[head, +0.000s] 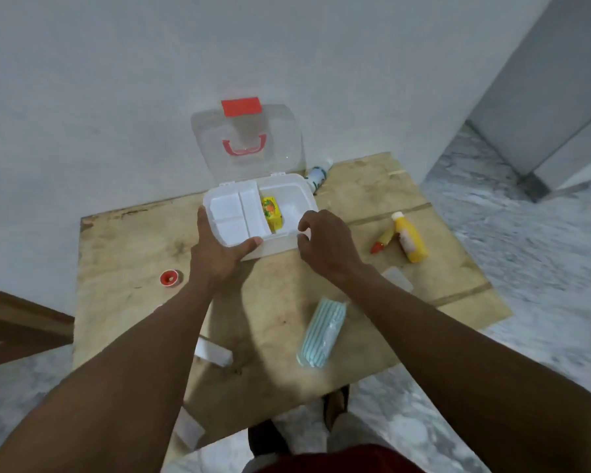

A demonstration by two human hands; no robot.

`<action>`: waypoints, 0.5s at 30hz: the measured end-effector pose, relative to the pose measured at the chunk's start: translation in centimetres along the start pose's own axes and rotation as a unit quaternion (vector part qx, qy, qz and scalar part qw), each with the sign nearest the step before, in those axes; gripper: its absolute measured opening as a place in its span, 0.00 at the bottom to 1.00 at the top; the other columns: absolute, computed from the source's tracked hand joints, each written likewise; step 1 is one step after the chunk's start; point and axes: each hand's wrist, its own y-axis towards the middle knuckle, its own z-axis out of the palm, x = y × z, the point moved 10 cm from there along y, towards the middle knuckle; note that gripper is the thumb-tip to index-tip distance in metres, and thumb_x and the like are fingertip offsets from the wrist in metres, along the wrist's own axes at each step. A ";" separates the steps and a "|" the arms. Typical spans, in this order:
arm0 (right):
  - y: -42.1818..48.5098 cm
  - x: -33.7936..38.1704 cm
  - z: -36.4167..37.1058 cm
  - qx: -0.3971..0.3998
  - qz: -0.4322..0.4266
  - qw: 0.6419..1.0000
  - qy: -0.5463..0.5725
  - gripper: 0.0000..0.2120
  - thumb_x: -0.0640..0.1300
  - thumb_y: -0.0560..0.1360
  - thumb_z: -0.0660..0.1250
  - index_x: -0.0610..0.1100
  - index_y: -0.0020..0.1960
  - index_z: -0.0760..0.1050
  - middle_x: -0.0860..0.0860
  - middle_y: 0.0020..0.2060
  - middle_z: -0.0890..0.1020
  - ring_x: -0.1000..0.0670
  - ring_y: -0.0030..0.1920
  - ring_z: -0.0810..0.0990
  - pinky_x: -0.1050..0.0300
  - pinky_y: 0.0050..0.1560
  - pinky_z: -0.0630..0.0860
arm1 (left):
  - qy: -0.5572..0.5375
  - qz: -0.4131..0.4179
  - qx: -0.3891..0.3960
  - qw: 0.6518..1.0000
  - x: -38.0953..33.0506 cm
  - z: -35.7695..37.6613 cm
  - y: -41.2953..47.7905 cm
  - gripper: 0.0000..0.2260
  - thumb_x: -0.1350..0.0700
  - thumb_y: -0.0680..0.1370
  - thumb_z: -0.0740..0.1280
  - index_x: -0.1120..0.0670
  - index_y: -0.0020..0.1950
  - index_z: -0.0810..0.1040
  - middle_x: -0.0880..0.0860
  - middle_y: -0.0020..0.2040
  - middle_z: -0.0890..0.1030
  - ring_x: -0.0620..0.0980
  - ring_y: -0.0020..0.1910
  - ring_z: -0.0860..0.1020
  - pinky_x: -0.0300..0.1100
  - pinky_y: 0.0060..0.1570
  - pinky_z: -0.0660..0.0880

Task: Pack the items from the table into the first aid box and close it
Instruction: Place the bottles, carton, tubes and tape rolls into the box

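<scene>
Head view: first aid box (292,208) sits open at the far middle of the table (123,254), lid (246,138) up against the wall, yellow packet (271,213) inside it. My left hand (215,254) grips the white tray (229,230) at its near-left corner, thumb over the front edge. My right hand (328,247) is at the box's near-right rim, fingers curled; can't tell if it pinches. Hands apart, box between them. Likely next pick: striped pack (323,332), close to me beside my right forearm, long axis roughly pointing away from me, right hand nearer.
</scene>
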 end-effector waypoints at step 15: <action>-10.2 -7.0 6.8 0.261 0.181 0.946 -0.062 0.32 0.64 0.74 0.65 0.41 0.67 0.66 0.42 0.58 0.78 0.40 0.53 0.82 0.46 0.53 0.80 | 0.007 -0.024 0.017 1.000 0.7 0.6 0.2 0.52 0.43 0.66 0.80 0.47 0.80 0.49 0.50 0.75 0.68 0.57 0.72 0.69 0.55 0.70 0.68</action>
